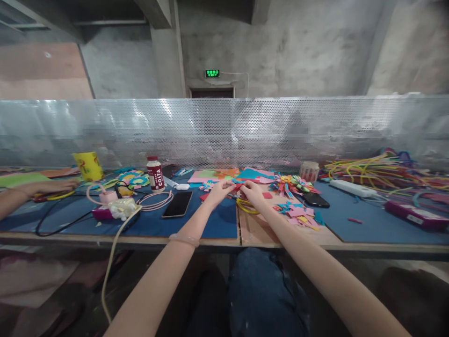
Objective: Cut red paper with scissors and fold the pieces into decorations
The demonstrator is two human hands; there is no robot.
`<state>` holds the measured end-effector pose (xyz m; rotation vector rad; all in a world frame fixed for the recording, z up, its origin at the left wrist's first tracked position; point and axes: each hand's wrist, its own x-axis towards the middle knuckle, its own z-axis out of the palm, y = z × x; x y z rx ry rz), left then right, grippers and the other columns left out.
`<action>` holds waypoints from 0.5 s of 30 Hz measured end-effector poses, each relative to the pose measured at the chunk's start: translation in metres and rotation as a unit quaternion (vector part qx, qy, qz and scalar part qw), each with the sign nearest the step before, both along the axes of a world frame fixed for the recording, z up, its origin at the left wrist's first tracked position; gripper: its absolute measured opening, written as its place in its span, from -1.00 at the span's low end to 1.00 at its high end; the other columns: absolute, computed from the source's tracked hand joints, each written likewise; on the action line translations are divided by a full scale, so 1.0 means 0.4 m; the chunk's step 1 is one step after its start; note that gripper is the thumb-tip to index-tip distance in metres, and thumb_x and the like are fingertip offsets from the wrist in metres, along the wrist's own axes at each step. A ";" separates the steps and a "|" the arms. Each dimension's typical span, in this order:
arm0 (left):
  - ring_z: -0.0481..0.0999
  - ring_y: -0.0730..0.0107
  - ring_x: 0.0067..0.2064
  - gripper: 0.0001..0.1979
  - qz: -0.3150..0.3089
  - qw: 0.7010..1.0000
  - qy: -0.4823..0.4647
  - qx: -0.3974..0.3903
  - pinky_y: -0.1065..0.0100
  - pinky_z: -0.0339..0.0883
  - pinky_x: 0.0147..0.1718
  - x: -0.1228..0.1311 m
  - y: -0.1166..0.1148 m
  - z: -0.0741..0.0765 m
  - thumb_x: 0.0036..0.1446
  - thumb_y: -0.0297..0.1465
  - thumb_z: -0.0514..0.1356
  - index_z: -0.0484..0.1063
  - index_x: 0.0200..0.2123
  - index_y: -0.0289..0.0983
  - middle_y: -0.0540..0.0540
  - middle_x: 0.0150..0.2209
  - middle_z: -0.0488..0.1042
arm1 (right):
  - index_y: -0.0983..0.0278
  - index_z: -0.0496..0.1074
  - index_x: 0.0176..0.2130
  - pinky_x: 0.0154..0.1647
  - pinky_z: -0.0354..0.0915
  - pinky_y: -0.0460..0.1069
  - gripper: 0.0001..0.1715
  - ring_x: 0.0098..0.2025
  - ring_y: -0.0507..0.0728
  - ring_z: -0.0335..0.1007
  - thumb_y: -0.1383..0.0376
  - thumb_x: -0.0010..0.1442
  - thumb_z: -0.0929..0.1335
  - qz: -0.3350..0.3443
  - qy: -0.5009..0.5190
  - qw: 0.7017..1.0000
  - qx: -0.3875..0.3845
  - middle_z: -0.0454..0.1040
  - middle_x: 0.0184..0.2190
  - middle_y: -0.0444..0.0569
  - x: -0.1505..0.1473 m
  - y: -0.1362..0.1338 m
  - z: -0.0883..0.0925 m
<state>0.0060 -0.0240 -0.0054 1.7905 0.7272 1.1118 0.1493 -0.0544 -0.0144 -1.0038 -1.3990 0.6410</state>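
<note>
My left hand (220, 193) and my right hand (253, 192) meet over the middle of the table, fingers pinched on a small piece of red paper (238, 187) between them. Its exact shape is too small to make out. Below the hands lies a coil of yellow cord (247, 207). Colored paper sheets (228, 175) in pink, orange and blue spread just beyond them. To the right sit a heap of bright paper flowers (293, 184) and a pile of cut paper pieces (300, 214). A small red paper square (267, 195) rests beside my right hand.
A black phone (177, 204), a COSTA bottle (155, 174) and a power strip with cables (119, 208) stand left. Another phone (315, 200), a white power strip (352, 188), a purple box (417, 214) and colorful pipe-like strands (365, 171) lie right. A co-worker's hand (58, 186) is far left.
</note>
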 end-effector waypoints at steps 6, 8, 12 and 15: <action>0.50 0.34 -0.34 -0.71 0.004 1.000 -0.007 0.004 0.38 0.36 -0.46 -0.001 0.005 -0.001 -0.06 -0.27 0.20 0.32 -0.29 -0.32 -0.11 -0.37 0.49 | 0.25 0.12 -0.57 -0.64 0.05 -0.13 -0.90 -0.67 -0.04 0.10 0.30 -0.11 0.21 0.007 -0.006 1.000 -0.004 0.16 -0.73 -0.27 -0.003 -0.006 0.001; 0.50 0.36 -0.36 -0.72 0.002 1.000 -0.019 0.005 0.38 0.36 -0.46 -0.001 0.008 -0.003 -0.06 -0.30 0.20 0.30 -0.28 -0.31 -0.08 -0.41 0.49 | 0.25 0.13 -0.56 -0.64 0.05 -0.13 -0.90 -0.67 -0.05 0.09 0.29 -0.10 0.22 0.008 -0.010 1.000 -0.007 0.17 -0.72 -0.26 -0.004 -0.008 0.002; 0.50 0.38 -0.39 -0.78 -0.003 0.999 -0.032 0.006 0.39 0.36 -0.46 0.001 0.013 -0.006 -0.06 -0.36 0.20 0.31 -0.32 -0.32 -0.07 -0.45 0.48 | 0.26 0.15 -0.53 -0.65 0.05 -0.13 -0.89 -0.67 -0.05 0.09 0.26 -0.08 0.22 0.007 -0.010 1.000 -0.002 0.17 -0.70 -0.26 -0.004 -0.007 0.003; 0.50 0.38 -0.38 -0.81 -0.007 0.999 -0.036 0.003 0.37 0.37 -0.44 0.001 0.013 -0.007 -0.06 -0.39 0.19 0.32 -0.33 -0.33 -0.08 -0.44 0.49 | 0.26 0.17 -0.53 -0.63 0.06 -0.13 -0.88 -0.65 -0.04 0.11 0.25 -0.07 0.22 -0.016 -0.028 0.999 0.009 0.18 -0.68 -0.25 -0.003 -0.006 0.003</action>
